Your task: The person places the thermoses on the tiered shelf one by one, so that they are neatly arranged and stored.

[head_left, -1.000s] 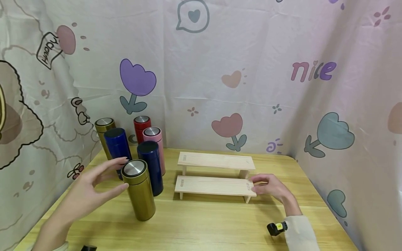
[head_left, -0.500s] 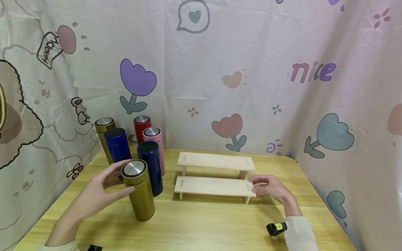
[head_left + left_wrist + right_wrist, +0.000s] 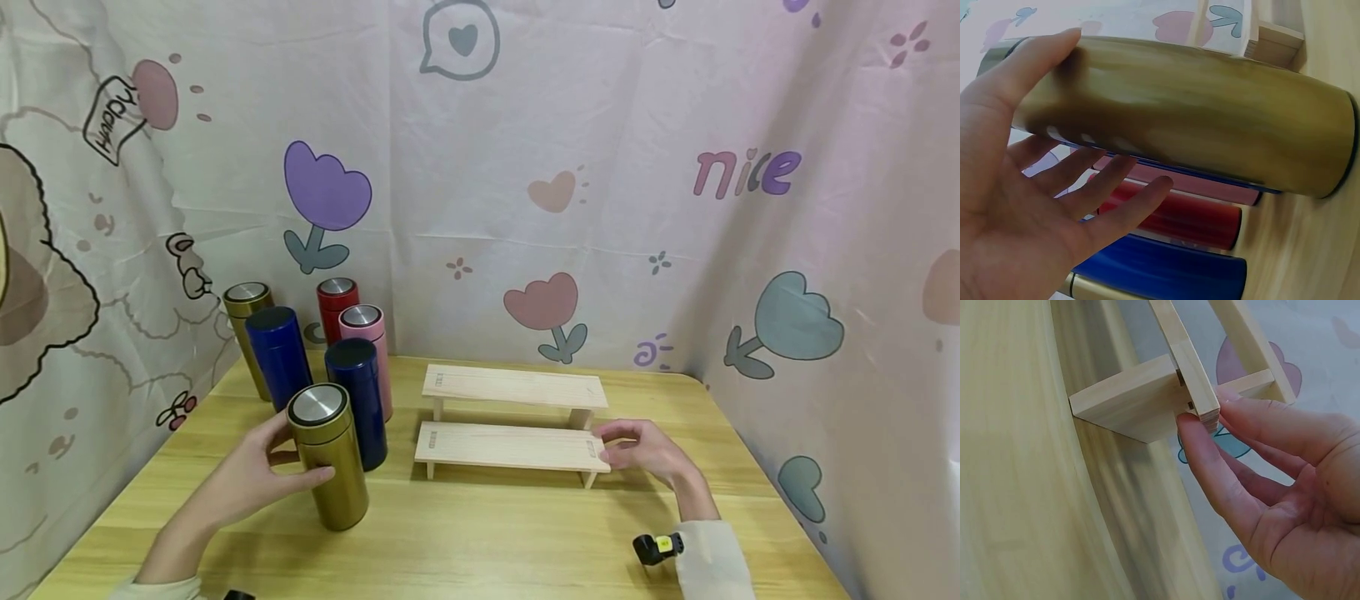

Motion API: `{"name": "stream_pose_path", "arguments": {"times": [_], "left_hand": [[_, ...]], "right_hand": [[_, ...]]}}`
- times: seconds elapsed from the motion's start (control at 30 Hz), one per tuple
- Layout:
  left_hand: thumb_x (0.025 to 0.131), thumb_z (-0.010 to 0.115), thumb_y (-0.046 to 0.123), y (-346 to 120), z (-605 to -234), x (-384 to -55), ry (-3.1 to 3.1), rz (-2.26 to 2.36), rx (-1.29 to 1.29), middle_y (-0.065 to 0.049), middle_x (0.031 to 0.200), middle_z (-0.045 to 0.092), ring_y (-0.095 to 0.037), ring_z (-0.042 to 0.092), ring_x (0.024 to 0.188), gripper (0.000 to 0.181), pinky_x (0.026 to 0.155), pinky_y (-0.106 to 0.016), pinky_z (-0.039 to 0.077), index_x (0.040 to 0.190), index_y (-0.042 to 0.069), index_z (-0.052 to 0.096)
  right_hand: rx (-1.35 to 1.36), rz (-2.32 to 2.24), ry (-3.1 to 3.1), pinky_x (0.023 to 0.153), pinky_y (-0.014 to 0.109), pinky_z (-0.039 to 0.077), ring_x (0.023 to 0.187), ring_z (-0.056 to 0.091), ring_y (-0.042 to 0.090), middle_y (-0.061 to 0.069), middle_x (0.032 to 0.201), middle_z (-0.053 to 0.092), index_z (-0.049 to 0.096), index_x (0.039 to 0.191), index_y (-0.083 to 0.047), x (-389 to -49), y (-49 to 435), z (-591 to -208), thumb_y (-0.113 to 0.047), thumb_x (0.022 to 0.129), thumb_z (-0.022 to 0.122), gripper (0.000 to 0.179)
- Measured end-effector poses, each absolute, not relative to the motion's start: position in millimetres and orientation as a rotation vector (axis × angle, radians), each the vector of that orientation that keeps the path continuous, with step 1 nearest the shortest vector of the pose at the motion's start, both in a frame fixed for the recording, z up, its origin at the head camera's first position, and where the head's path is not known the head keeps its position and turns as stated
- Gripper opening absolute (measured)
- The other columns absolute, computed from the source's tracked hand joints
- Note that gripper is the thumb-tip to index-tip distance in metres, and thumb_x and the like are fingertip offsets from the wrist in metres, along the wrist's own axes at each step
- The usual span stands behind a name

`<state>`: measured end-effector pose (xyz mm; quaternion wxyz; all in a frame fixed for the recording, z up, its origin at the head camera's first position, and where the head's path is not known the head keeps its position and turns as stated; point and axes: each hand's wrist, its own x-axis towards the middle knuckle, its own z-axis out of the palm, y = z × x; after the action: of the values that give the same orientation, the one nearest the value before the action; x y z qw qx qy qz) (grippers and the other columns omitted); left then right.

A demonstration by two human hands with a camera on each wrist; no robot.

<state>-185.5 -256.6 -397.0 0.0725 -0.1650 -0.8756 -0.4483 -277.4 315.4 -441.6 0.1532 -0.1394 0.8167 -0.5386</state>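
A gold thermos with a steel-topped lid stands upright at the front of a group of bottles. My left hand is around its left side, thumb across the front and fingers reaching behind. In the left wrist view the thumb lies over the gold wall, while the fairly straight fingers come up to its other side, the lowest fingertip apart from it. On the right, my right hand pinches the end of the lower board of a two-step wooden display stand; the right wrist view shows the board's end between thumb and finger.
Close behind the gold thermos stand a dark blue thermos and a pink one. A red thermos, a brighter blue one and another gold one stand farther back. A printed curtain hangs behind the wooden table.
My left hand has moved right and slightly down, bringing the thumb over the gold thermos and the fingers behind it. The right hand, stand and bottles hold their places.
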Motion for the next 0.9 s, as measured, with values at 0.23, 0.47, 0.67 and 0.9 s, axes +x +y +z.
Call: {"name": "stream_pose_path", "arguments": {"times": [0.23,0.47,0.67,0.9], "left_hand": [[0.084,0.087,0.028,-255.4,-401.8,-186.8,-2.693,-1.374,-0.437,-0.013,0.134,0.064,0.011,0.057,0.107,0.071,0.086,-0.02,0.059,0.143,0.008,0.052],[0.083,0.088,0.025,-257.1,-408.3,-186.8,-2.69,-1.415,-0.452,-0.015,0.133,0.064,0.01,0.059,0.106,0.068,0.085,-0.022,0.06,0.139,0.006,0.054],[0.084,0.087,0.025,-258.8,-409.9,-188.6,-2.702,-1.444,-0.457,-0.018,0.137,0.061,0.0,0.063,0.111,0.072,0.084,-0.024,0.061,0.143,0.006,0.051],[0.084,0.087,0.025,-261.5,-410.6,-191.8,-2.739,-1.482,-0.432,-0.021,0.14,0.059,-0.041,0.063,0.122,0.075,0.084,-0.027,0.061,0.145,0.006,0.048]], "right_hand": [[-0.369,-1.527,2.37,0.086,0.028,0.063,0.102,0.07,0.017,0.034,0.133,0.059,0.057,0.137,0.011,-275.1,313.1,-440.5,-0.008,0.092,0.076,0.052],[-0.372,-1.547,2.356,0.086,0.03,0.063,0.101,0.07,0.017,0.034,0.133,0.058,0.056,0.136,0.012,-274.5,312.5,-441.6,-0.007,0.092,0.075,0.051],[-0.349,-1.544,2.369,0.086,0.032,0.064,0.103,0.071,0.021,0.034,0.135,0.058,0.057,0.137,0.01,-274.4,311.7,-443.1,-0.007,0.093,0.074,0.05],[-0.357,-1.559,2.359,0.086,0.032,0.064,0.102,0.071,0.018,0.033,0.135,0.058,0.056,0.137,0.011,-274.6,313.4,-444.7,-0.008,0.093,0.074,0.051]]}}
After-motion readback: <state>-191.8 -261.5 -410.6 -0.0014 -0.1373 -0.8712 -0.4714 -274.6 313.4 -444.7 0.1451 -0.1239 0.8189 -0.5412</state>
